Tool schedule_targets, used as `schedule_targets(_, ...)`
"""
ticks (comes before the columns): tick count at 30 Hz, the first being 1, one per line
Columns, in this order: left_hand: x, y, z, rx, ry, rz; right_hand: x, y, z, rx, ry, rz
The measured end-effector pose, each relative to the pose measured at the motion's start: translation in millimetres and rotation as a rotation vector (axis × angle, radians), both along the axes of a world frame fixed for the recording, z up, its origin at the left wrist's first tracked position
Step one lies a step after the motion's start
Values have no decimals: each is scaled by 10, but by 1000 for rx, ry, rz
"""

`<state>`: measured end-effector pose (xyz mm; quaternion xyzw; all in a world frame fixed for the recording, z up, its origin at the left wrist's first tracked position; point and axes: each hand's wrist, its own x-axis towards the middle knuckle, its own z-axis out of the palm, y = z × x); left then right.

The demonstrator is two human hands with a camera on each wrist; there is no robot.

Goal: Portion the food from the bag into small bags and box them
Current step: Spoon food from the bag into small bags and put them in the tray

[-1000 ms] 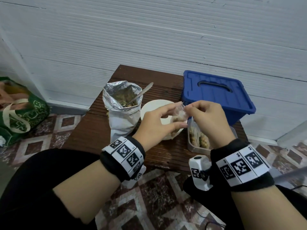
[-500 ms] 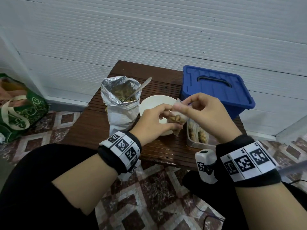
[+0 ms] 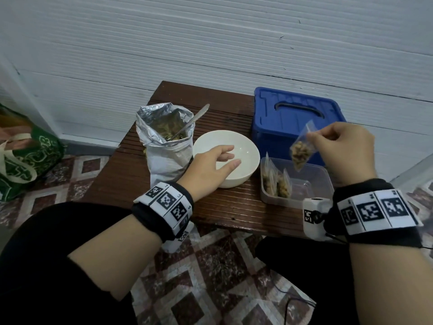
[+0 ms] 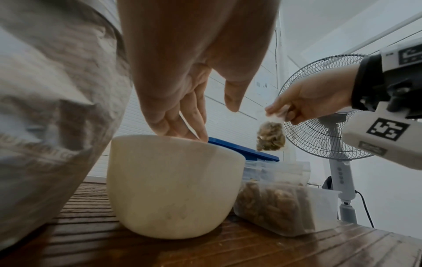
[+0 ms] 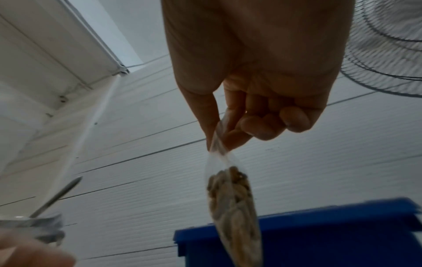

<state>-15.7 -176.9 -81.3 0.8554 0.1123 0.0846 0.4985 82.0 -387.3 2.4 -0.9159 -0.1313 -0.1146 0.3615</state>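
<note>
My right hand (image 3: 337,146) pinches the top of a small clear bag of brown food (image 3: 301,152) and holds it hanging above the clear plastic box (image 3: 325,181). The same small bag (image 5: 233,204) dangles from thumb and forefinger in the right wrist view, and appears again as the small bag (image 4: 270,138) in the left wrist view. Several filled small bags (image 3: 276,181) stand at the box's left end. My left hand (image 3: 210,165) hovers relaxed over the near rim of the white bowl (image 3: 243,146), holding nothing. A foil food bag (image 3: 166,146) with a spoon (image 3: 194,120) stands to the left.
A blue lidded bin (image 3: 295,120) sits behind the clear box on the brown slatted table (image 3: 229,209). A green shopping bag (image 3: 25,160) lies on the tiled floor at left. A standing fan (image 4: 324,126) is off to the right. A white wall is close behind.
Both hands held the small bag together over the bowl before. My left hand has let go and dropped to the bowl; my right hand has carried the bag rightward over the clear box.
</note>
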Motion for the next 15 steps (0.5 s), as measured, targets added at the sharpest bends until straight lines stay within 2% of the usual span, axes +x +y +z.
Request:
schedule_targets(8,21,49,-72,1,21,33,126,-29,-399,-181,140,-125)
schedule_targets(15,12,69,-32,-21,-14,55,225,11,-727,-142,462,-118)
